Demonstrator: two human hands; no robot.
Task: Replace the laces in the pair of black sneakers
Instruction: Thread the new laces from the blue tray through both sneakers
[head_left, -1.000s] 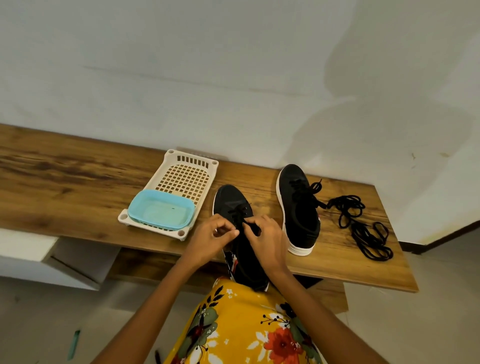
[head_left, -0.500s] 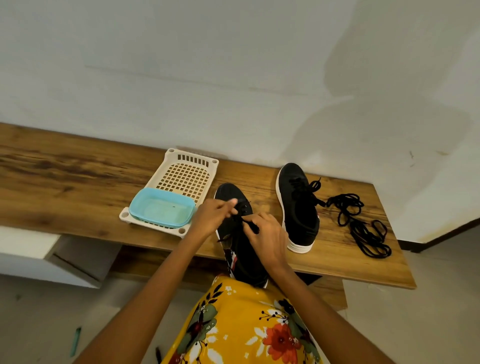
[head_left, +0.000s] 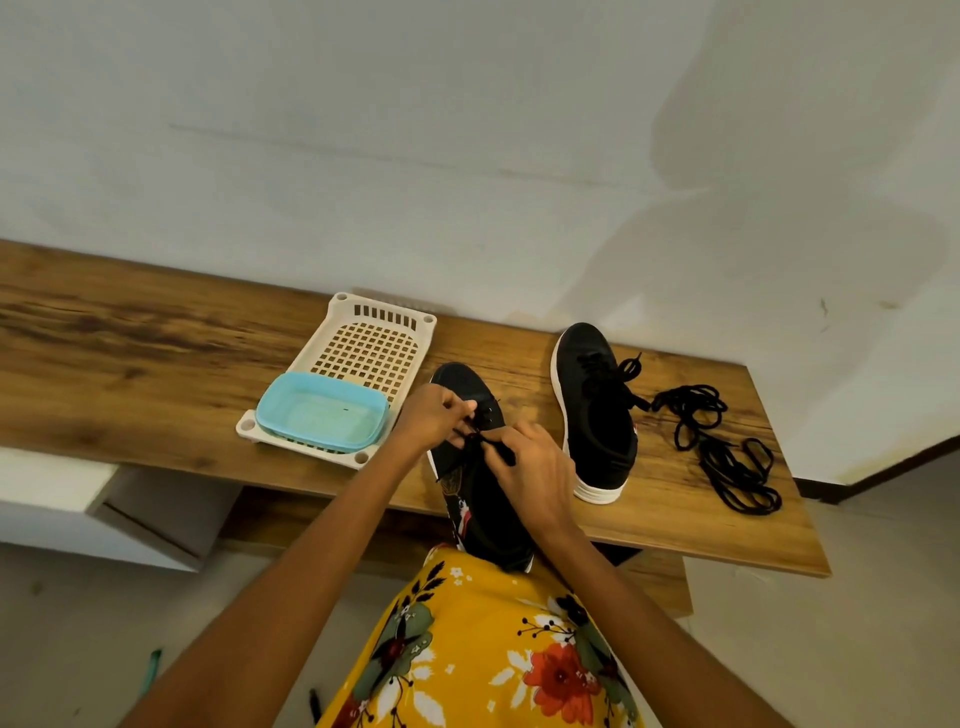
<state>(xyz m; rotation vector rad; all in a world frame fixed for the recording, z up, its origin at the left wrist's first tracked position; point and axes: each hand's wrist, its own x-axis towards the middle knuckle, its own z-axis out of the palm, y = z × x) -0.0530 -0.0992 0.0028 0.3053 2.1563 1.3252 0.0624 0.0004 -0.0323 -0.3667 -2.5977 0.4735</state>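
While fingers (head_left: 462, 415) pinch lace (head_left: 493, 447), near sneaker (head_left: 478, 499) points toe away.

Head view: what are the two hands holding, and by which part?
Both hold the lace of the near sneaker. The left hand and the right hand each pinch it over the eyelets; which part of the lace cannot be told.

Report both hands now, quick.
Left hand: fingers curled, pinching the black lace over the near sneaker.
Right hand: fingers curled, gripping the same lace's other end.
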